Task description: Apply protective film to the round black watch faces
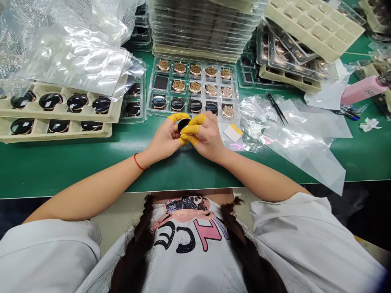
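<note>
Between my two hands is a round watch face (183, 125) with a black front, held just in front of the clear tray. My left hand (166, 136) grips its left side, with yellow finger cots on thumb and forefinger. Yellow-cotted fingers of my right hand (204, 134) close on its right edge and partly cover it. Behind them, the clear plastic tray (148, 95) bears several gold watch backs (195, 87) and a row of dark round faces (177, 104). One pocket (161, 82) in its left column shows only a dark square.
A tall stack of clear trays (207, 28) rises behind. Cream trays (55, 136) with black watch faces stand at left under plastic film (76, 61). At right lie black tweezers (277, 108), clear sheets (308, 142), a white-and-yellow pad (233, 132) and a pink bottle (363, 90).
</note>
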A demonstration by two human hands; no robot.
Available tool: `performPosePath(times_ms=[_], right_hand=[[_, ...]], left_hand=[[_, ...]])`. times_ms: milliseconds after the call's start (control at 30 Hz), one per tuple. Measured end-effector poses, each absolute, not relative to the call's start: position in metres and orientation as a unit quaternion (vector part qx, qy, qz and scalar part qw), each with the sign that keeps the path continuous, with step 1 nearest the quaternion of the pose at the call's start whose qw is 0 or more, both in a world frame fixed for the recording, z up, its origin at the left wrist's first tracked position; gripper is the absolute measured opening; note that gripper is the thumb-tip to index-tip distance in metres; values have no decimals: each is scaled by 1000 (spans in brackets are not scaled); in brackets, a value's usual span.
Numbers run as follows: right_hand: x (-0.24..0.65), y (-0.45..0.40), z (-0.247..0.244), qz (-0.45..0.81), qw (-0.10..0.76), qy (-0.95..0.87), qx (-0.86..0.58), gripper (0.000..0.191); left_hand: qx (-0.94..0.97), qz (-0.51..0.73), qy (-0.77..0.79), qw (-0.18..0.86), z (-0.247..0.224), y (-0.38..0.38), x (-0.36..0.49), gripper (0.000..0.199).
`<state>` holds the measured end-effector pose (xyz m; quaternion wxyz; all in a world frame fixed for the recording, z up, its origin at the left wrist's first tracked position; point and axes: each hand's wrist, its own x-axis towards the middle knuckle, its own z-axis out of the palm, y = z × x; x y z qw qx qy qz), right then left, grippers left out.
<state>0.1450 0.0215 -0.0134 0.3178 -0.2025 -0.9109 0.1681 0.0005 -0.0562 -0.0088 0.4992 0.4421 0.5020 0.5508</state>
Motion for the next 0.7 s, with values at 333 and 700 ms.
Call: performPosePath(times_ms=[333,700], right_hand=[[134,31,-13,136,305,-891,-308,29],[155,59,4,146,307,-871,-353,40]], left_hand=[[436,558,496,502,-14,-56,3,63],[450,580,505,455,0,-55,-6,59]])
